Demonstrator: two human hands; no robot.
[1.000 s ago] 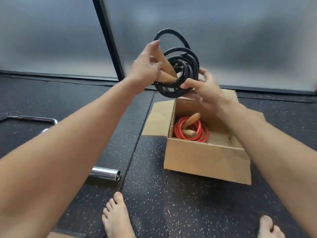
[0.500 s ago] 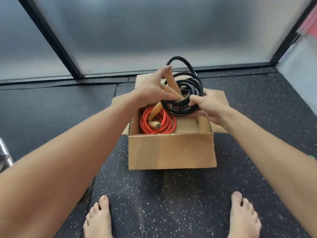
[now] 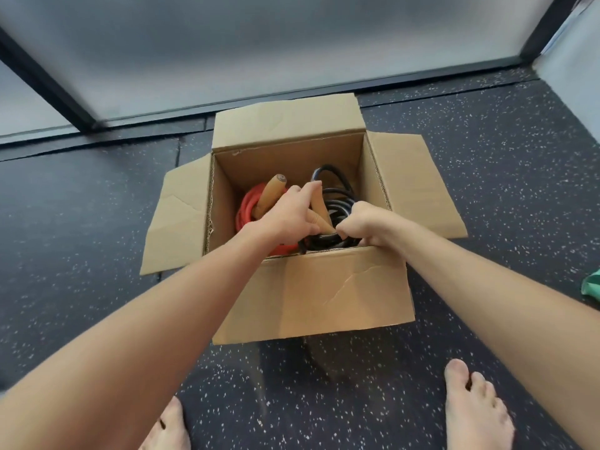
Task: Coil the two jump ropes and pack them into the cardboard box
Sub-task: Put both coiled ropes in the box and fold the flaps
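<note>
An open cardboard box (image 3: 324, 287) stands on the floor in front of me. Inside on the left lies the coiled red jump rope (image 3: 248, 206) with a wooden handle sticking up. On the right side of the box sits the coiled black jump rope (image 3: 337, 203). My left hand (image 3: 292, 212) is down in the box and grips the black rope's wooden handles (image 3: 319, 212). My right hand (image 3: 363, 222) holds the near side of the black coil, fingers curled round it. Both hands hide much of the coil.
The box's flaps are folded out to the left, right and back. A frosted glass wall with dark frames rises just behind the box. My bare feet (image 3: 474, 407) stand on the speckled black rubber floor. A green object (image 3: 592, 284) lies at the right edge.
Both hands have lowered the black coil from above the box down into its right side, next to the red rope. My view has tilted further down over the box.
</note>
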